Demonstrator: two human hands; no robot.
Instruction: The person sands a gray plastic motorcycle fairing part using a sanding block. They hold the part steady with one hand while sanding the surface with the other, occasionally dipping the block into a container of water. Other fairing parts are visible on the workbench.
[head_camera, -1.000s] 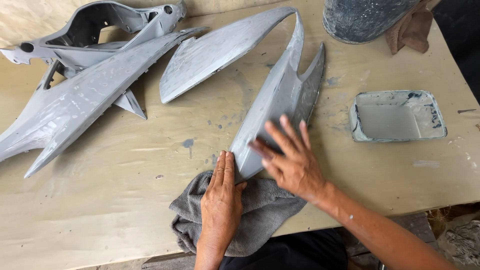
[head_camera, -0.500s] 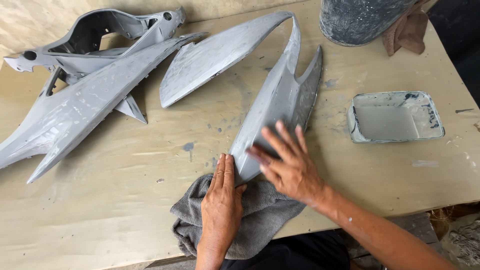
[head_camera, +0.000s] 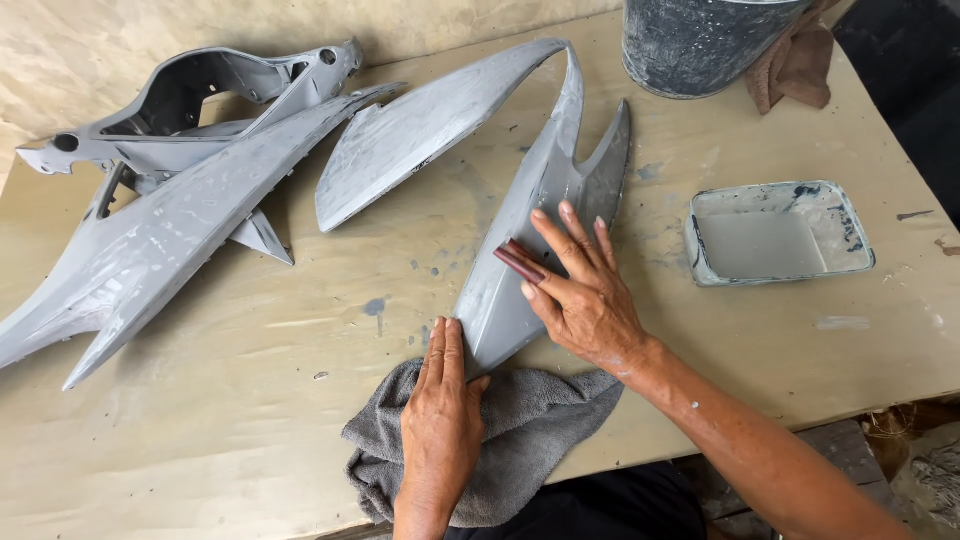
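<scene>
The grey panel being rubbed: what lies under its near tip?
A crumpled grey towel lies under the near tip of the grey panel, with the left hand pressing on it. The panel hides the towel's far edge.

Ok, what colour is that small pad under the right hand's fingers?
Dark reddish-brown; the sanding pad shows in the head view, pressed on the grey fairing panel.
</scene>
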